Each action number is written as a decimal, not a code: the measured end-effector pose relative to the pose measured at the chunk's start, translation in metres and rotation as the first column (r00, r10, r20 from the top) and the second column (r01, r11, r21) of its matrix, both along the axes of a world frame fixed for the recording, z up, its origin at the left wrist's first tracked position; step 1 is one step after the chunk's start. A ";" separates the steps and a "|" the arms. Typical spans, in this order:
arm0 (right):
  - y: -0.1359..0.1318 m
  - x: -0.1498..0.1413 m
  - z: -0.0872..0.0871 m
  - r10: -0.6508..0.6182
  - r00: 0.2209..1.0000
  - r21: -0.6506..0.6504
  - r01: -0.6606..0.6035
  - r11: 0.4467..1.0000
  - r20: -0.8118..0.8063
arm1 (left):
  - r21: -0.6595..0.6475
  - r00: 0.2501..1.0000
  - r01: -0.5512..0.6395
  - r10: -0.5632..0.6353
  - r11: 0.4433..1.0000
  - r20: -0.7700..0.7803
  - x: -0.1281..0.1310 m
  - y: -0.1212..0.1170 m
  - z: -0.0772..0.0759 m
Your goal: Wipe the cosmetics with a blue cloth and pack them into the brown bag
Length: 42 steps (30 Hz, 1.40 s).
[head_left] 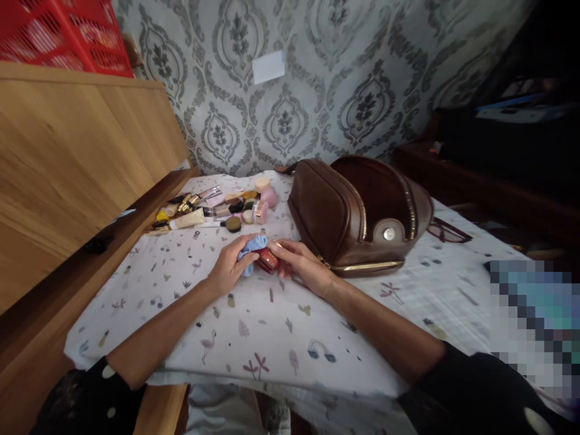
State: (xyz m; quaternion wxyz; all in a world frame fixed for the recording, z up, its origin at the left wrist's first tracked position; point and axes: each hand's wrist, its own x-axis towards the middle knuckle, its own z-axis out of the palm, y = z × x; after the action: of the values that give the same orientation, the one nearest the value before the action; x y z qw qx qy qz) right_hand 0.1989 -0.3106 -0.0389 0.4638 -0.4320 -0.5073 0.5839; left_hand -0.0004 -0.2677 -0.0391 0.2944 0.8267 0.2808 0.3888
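My left hand is closed around a crumpled light-blue cloth, pressed against a small dark-red cosmetic item. The fingers of my right hand grip that red item from the other side; its exact kind is hard to make out. Both hands are together above the middle of the printed white cloth. Just right of them stands a brown leather toiletry bag, its zipped top gaping. Behind my left hand lies a loose pile of makeup, with a makeup brush, a cream tube and a pink-lidded jar.
A white cloth with small prints covers the table. Glasses lie right of the bag. A wooden cabinet bearing a red basket borders the left. Patterned wallpaper rises behind; a pixelated patch covers the right edge.
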 end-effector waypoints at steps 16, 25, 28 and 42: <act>0.000 0.000 0.001 -0.058 0.998 -0.040 0.058 0.997 0.011 | 0.072 0.996 0.043 -0.036 0.996 -0.084 0.002 0.003 0.000; 0.002 0.002 0.001 -0.026 0.999 -0.079 0.023 0.997 -0.034 | 0.098 0.997 0.011 -0.003 0.995 -0.082 0.001 0.003 -0.002; 0.003 0.003 -0.002 -0.022 0.999 -0.044 0.021 0.999 -0.025 | 0.138 0.996 -0.008 0.021 0.990 -0.090 0.000 0.002 -0.001; 0.006 0.001 -0.010 -0.115 0.987 0.102 0.104 0.989 0.111 | 0.251 0.983 -0.030 0.074 0.967 -0.166 -0.001 0.001 -0.002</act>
State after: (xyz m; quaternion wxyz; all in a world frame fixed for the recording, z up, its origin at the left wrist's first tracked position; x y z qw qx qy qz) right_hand 0.1996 -0.3043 -0.0491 0.4851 -0.4697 -0.5364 0.5063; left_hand -0.0013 -0.2670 -0.0408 0.1529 0.8799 0.2763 0.3549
